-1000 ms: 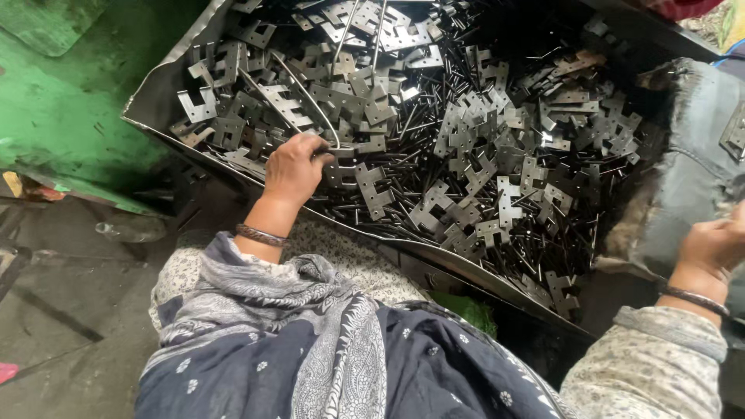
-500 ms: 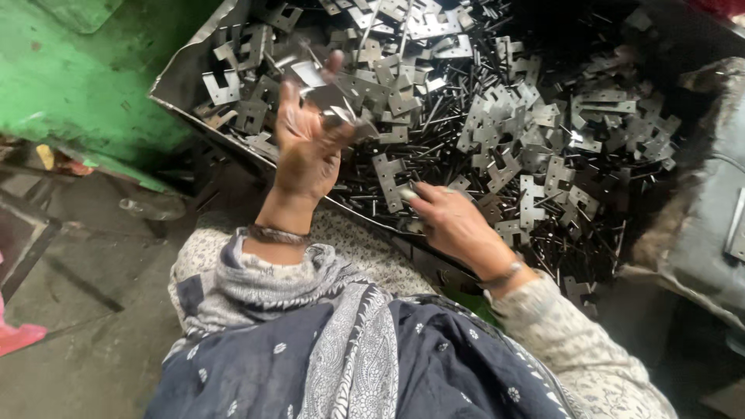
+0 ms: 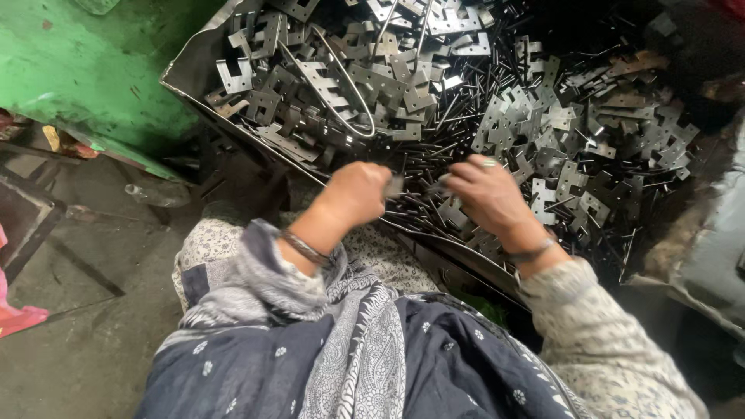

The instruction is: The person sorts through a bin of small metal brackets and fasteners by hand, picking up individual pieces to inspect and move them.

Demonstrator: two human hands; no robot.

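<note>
two hands meet over the near edge of a tray of metal parts

the left hand (image 3: 355, 194) is curled shut on a small flat grey stamped metal plate (image 3: 396, 186); the right hand (image 3: 485, 194) has fingers bent down among thin dark metal pins (image 3: 434, 190), its grip unclear. both sit at the near edge of the dark sheet-metal tray (image 3: 182, 74), beside a green painted surface (image 3: 93, 70).

left hand (image 3: 358, 192) lowered from raised, right hand (image 3: 487, 190) now close beside it
</note>
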